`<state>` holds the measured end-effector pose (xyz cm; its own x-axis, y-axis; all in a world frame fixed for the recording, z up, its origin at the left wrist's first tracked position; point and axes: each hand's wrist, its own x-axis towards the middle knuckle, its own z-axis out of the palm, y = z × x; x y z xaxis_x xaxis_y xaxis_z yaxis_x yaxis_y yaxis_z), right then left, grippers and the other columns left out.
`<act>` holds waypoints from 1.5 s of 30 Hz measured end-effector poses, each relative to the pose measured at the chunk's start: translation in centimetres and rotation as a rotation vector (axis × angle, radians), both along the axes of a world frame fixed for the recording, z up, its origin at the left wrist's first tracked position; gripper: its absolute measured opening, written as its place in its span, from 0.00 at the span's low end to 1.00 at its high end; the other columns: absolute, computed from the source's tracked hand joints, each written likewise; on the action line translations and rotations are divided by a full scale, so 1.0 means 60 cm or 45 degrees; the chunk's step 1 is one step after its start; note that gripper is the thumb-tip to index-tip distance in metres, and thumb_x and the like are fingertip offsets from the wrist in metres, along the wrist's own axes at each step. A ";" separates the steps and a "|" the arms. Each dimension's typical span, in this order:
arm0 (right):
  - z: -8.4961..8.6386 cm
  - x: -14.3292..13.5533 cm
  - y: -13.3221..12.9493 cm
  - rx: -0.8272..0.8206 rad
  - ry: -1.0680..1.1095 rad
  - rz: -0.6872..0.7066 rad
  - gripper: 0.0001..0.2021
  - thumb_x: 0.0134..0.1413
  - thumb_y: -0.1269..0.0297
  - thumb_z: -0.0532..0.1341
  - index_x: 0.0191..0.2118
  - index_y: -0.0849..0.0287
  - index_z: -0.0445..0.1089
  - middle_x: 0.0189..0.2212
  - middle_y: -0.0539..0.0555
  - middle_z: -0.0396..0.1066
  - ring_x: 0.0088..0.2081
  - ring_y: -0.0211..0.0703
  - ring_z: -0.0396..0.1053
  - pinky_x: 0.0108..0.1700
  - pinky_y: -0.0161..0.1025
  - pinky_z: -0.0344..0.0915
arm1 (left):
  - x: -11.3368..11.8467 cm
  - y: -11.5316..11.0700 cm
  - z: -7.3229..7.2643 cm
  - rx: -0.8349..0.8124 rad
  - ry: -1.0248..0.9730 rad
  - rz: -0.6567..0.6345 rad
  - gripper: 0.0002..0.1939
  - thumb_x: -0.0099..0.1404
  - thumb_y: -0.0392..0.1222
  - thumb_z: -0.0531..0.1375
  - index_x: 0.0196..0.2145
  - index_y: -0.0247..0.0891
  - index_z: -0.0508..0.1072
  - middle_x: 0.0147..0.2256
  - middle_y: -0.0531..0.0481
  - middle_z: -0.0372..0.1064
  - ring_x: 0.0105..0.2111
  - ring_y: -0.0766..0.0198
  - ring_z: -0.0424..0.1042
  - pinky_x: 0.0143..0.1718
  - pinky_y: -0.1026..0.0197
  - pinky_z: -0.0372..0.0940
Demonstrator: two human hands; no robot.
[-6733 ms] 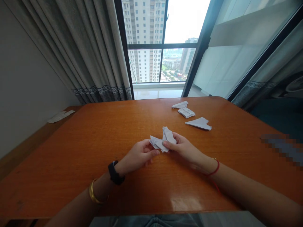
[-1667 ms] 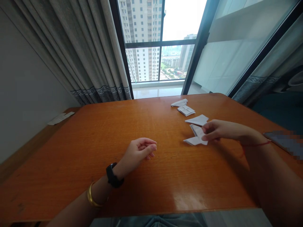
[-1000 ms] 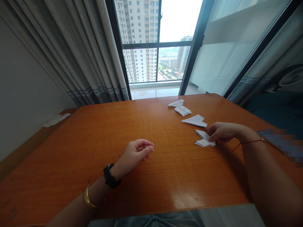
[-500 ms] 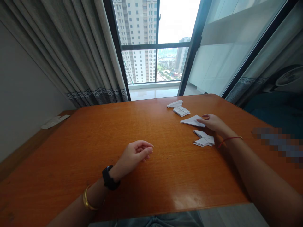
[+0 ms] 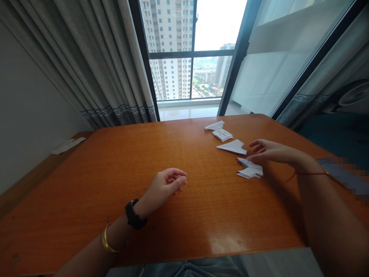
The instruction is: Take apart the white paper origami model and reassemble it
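Note:
Several folded white papers lie in a row on the right half of the brown table. Farthest back is a paper plane (image 5: 215, 125), with a square folded paper (image 5: 222, 134) just in front of it. A larger pointed paper (image 5: 233, 147) comes nearer, then a star-like folded paper (image 5: 250, 168). My right hand (image 5: 269, 151) is just right of the pointed paper, its fingers apart and holding nothing. Over the middle of the table, my left hand (image 5: 168, 182) is loosely curled with thumb near the fingers; no object shows in it.
The wooden table (image 5: 115, 173) reaches toward a window. White paper strips (image 5: 68, 145) lie on a ledge at the far left. A blurred flat object (image 5: 346, 175) is by the right edge. Gray curtains (image 5: 106, 65) hang behind, and a fan (image 5: 354, 94) stands at the right.
My right hand has let go of the large pointed paper and moved right, its fingers opening. That paper has shifted slightly left. My left hand has barely moved.

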<state>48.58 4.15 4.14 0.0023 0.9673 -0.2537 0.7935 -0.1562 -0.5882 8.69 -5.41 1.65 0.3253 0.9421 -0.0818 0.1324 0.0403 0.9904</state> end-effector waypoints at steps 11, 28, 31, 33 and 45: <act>0.006 -0.038 -0.031 -0.454 -0.308 0.361 0.20 0.25 0.64 0.70 0.32 0.60 0.68 0.31 0.50 0.72 0.35 0.49 0.69 0.32 0.37 0.63 | -0.003 -0.002 -0.001 0.008 0.004 -0.004 0.18 0.59 0.50 0.63 0.40 0.32 0.72 0.32 0.46 0.73 0.27 0.67 0.69 0.27 0.65 0.65; -0.006 -0.050 -0.026 -0.342 -0.539 0.317 0.13 0.28 0.68 0.65 0.29 0.58 0.70 0.29 0.54 0.73 0.33 0.51 0.70 0.30 0.39 0.60 | -0.003 0.000 0.006 0.035 0.048 -0.032 0.18 0.59 0.50 0.62 0.40 0.32 0.73 0.33 0.45 0.74 0.29 0.65 0.70 0.31 0.62 0.66; -0.007 -0.053 -0.024 -0.307 -0.519 0.274 0.12 0.29 0.68 0.65 0.29 0.58 0.70 0.28 0.55 0.74 0.32 0.52 0.71 0.31 0.40 0.62 | -0.003 0.000 0.006 0.030 0.055 -0.029 0.18 0.59 0.51 0.63 0.39 0.32 0.73 0.32 0.45 0.74 0.29 0.65 0.70 0.31 0.62 0.66; -0.010 -0.052 -0.021 -0.289 -0.524 0.245 0.13 0.29 0.68 0.65 0.30 0.59 0.70 0.29 0.55 0.73 0.32 0.52 0.71 0.31 0.41 0.62 | -0.003 0.000 0.005 0.028 0.060 -0.029 0.18 0.59 0.51 0.63 0.39 0.32 0.73 0.32 0.45 0.74 0.29 0.65 0.70 0.31 0.62 0.66; -0.017 -0.042 -0.015 -0.333 -0.499 0.254 0.14 0.32 0.66 0.63 0.33 0.59 0.69 0.30 0.55 0.73 0.33 0.50 0.72 0.30 0.39 0.62 | -0.003 0.000 0.004 0.029 0.062 -0.033 0.17 0.60 0.50 0.62 0.40 0.32 0.73 0.33 0.45 0.74 0.30 0.65 0.70 0.32 0.63 0.66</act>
